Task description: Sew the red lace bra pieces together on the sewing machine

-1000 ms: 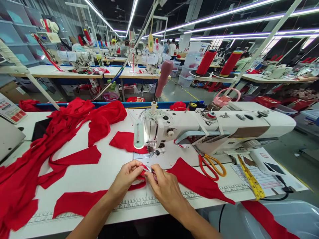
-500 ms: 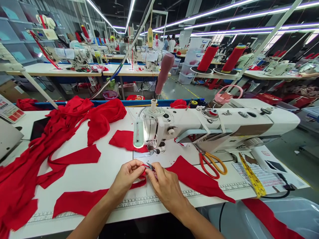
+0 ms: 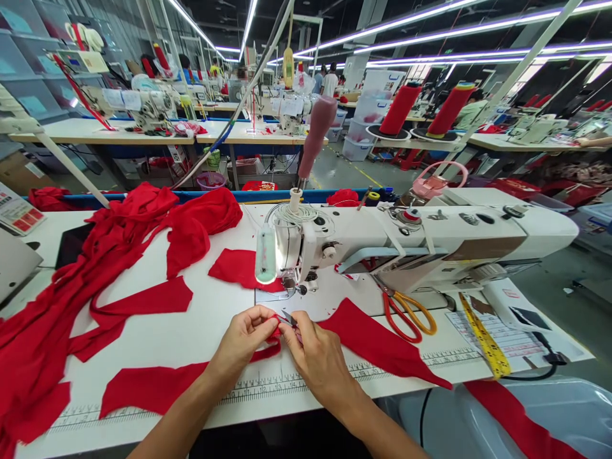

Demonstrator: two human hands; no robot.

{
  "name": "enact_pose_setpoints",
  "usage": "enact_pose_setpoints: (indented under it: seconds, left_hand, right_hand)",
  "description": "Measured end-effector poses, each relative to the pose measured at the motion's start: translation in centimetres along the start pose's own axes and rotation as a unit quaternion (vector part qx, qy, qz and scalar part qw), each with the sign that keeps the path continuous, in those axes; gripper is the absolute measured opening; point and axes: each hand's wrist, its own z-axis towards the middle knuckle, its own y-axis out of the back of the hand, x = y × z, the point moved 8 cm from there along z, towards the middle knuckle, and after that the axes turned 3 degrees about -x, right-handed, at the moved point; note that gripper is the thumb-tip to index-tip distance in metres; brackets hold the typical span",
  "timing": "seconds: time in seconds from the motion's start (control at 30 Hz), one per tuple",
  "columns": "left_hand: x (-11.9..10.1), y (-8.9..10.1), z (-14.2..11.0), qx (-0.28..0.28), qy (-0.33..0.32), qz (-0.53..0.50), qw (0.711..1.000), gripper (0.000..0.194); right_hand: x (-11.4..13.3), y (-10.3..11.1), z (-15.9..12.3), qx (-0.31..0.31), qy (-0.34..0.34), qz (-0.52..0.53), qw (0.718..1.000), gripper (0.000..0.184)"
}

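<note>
Your left hand (image 3: 243, 338) had its fingers pinched on the red cloth (image 3: 271, 351); your right hand (image 3: 321, 360) had its fingers closed around small snips (image 3: 287, 316). Good handling called for taut cloth and left fingertips behind the blades. The cloth sat between both hands, with the sewing machine (image 3: 363, 233) at one o'clock. A flat red piece (image 3: 377, 341) and large scissors (image 3: 389, 294) limited room at three. White table (image 3: 191, 338) showed at nine, its edge at six.
</note>
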Motion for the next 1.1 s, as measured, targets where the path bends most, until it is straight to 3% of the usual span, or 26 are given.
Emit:
enact_pose_setpoints:
  seconds: [0.17, 0.43, 0.6, 0.73, 0.97, 1.1]
  left_hand:
    - [-0.1, -0.1, 0.0, 0.002, 0.002, -0.002, 1.0, 0.037]
    - [-0.1, -0.3, -0.1, 0.011, 0.007, 0.01, 1.0, 0.04]
    - [0.0, -0.2, -0.1, 0.001, 0.012, 0.007, 1.0, 0.043]
    - [0.5, -0.2, 0.2, -0.004, 0.004, 0.013, 1.0, 0.042]
    - [0.9, -0.5, 0.4, 0.014, -0.018, 0.034, 0.999, 0.039]
    - [0.3, -0.7, 0.1, 0.02, -0.012, 0.035, 0.999, 0.042]
  right_hand:
    - [0.0, -0.2, -0.1, 0.003, -0.012, 0.019, 1.0, 0.033]
    - [-1.2, -0.8, -0.4, 0.018, -0.087, 0.101, 0.991, 0.033]
    - [-3.4, -0.6, -0.3, 0.034, -0.186, 0.232, 0.954, 0.029]
    - [-3.4, -1.3, 0.2, 0.092, -0.206, 0.326, 0.918, 0.034]
    - [-2.9, -2.0, 1.3, 0.1, -0.215, 0.313, 0.92, 0.024]
    - [-3.2, -1.9, 1.2, 0.101, -0.229, 0.345, 0.905, 0.024]
